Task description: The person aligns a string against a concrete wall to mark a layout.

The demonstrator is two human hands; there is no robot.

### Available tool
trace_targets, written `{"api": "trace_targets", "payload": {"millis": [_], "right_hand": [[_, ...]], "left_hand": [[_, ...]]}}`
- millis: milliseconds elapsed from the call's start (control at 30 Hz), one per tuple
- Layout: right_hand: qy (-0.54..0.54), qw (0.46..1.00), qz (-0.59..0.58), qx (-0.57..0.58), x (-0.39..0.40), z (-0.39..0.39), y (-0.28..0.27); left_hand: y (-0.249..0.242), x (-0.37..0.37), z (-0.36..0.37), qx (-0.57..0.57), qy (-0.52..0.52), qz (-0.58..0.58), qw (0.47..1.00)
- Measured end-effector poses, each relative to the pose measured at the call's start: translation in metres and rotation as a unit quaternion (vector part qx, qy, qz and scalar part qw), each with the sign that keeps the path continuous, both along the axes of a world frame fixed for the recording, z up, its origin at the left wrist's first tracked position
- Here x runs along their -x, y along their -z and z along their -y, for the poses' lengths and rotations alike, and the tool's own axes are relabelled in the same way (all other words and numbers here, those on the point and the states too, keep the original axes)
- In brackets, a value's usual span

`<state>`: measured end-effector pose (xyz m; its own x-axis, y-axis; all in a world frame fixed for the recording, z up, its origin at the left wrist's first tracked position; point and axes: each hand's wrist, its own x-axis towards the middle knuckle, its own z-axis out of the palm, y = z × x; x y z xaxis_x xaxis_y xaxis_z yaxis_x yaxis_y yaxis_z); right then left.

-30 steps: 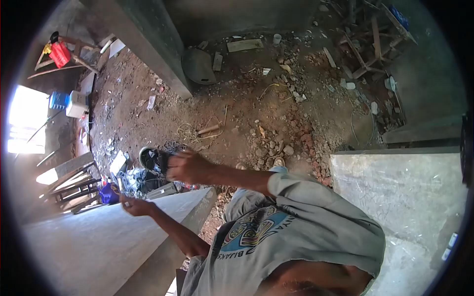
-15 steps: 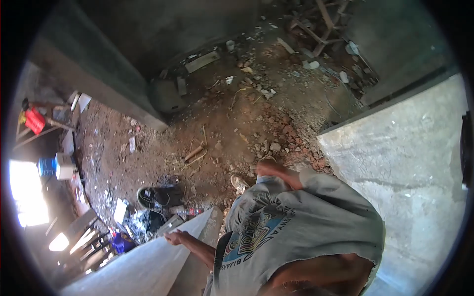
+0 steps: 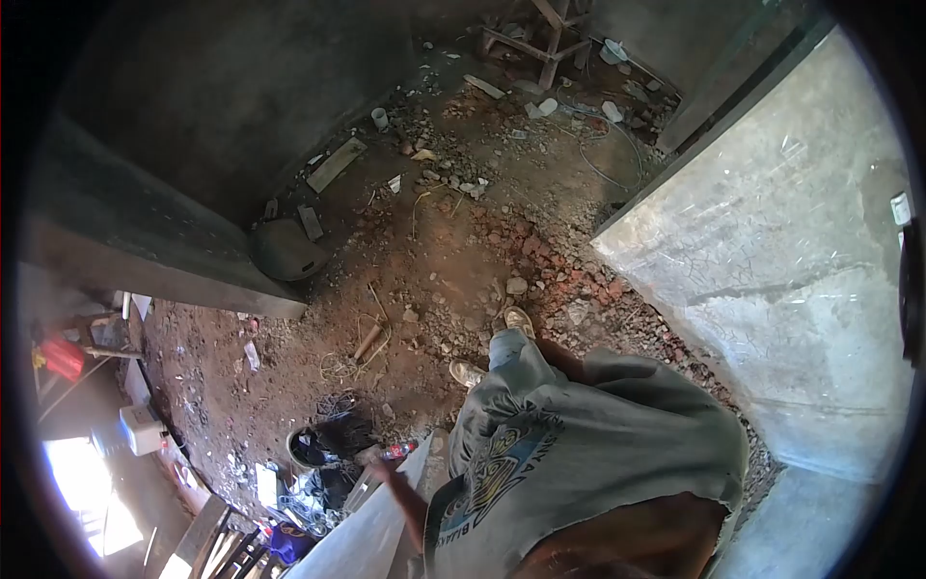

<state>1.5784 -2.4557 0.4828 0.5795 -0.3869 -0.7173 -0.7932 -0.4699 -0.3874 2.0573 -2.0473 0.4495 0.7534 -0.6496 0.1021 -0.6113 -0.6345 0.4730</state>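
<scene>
My left hand (image 3: pixel 370 459) is at the edge of a pale grey slab or low wall (image 3: pixel 362 531), beside a red-labelled bottle (image 3: pixel 398 451); it is blurred, so its fingers and any contact are unclear. My right forearm (image 3: pixel 561 360) reaches past the grey shirt (image 3: pixel 598 434) toward the raised knee, and the right hand's fingers are hidden there. Both shoes, one (image 3: pixel 467 372) lower and one (image 3: pixel 519 321) higher, stand on rubble-strewn dirt. Near my left hand are a round dark container (image 3: pixel 307 448) and a heap of dark material (image 3: pixel 342 439).
A pale wall (image 3: pixel 752 241) rises at the right, and a grey pillar (image 3: pixel 164 251) at the left. Boards (image 3: pixel 336 165), broken bricks (image 3: pixel 588 280), wire and a wooden frame (image 3: pixel 550 43) lie ahead. A purple item (image 3: pixel 289 543) and planks are at lower left.
The view has turned and shifted. My left hand now appears closer to the bottle and dark container. My right hand, seen earlier by the knee, is now hidden. Both shoes now show.
</scene>
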Motion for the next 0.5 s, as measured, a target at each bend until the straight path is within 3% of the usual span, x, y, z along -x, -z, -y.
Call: {"api": "trace_targets", "payload": {"millis": [33, 67, 100, 167, 267, 500], "right_hand": [[0.018, 1.000, -0.007, -0.005, -0.003, -0.003, -0.008], [0.032, 0.999, -0.013, -0.008, -0.004, -0.006, -0.013], [0.043, 0.999, -0.019, -0.009, -0.002, -0.006, -0.016], [0.054, 0.998, -0.027, -0.008, 0.001, -0.007, -0.020], [0.080, 0.996, -0.041, -0.007, 0.011, -0.006, -0.026], [0.108, 0.991, -0.078, -0.027, 0.031, -0.013, -0.026]], "left_hand": [[0.009, 0.013, 0.013, 0.021, 0.187, 0.092, 0.978], [0.014, 0.044, 0.002, -0.011, 0.125, -0.141, 0.982], [-0.001, 0.073, 0.015, -0.059, 0.026, -0.321, 0.945], [-0.023, 0.104, 0.028, -0.099, -0.020, -0.461, 0.882], [-0.048, 0.109, 0.048, -0.120, 0.012, -0.530, 0.839], [-0.089, 0.095, 0.045, -0.209, 0.057, -0.573, 0.791]]}}
